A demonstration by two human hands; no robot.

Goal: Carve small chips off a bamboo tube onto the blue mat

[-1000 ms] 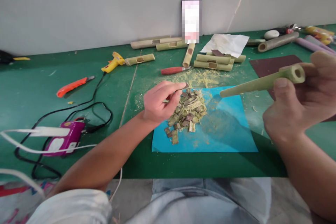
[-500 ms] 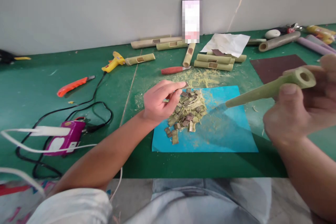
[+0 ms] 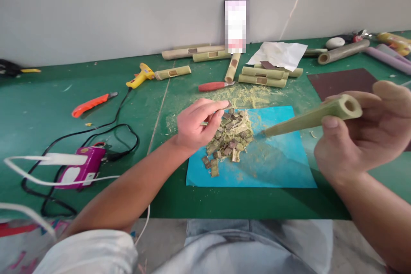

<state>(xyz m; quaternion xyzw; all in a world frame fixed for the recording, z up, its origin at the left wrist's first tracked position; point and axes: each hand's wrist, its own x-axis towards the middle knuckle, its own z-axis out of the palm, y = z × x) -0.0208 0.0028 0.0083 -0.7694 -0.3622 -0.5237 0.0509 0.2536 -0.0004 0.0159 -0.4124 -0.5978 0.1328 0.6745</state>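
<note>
My right hand (image 3: 356, 147) holds a green bamboo tube (image 3: 308, 117) between thumb and fingers, its round hollow end towards me and its far end slanting down to the left over the blue sheet (image 3: 279, 171). My left hand (image 3: 199, 123) pinches a small dark brown piece of sandpaper (image 3: 229, 104) between thumb and forefinger. Just below these fingertips lies a heap of small sandpaper pieces (image 3: 229, 137), mixed with pale green shavings, on the sheet. The tube and the left hand are apart.
Behind the sheet lie a red-handled knife (image 3: 213, 86) and several bamboo tubes with cut openings (image 3: 261, 80). A brown sheet (image 3: 340, 83) is at right. To the left are a yellow glue gun (image 3: 140, 77), an orange utility knife (image 3: 93, 105) and a purple power strip (image 3: 81, 167) with cables.
My right hand has moved left and slightly down, bringing the bamboo tube nearer the heap. The left hand stays almost in place, still pinching the small piece.
</note>
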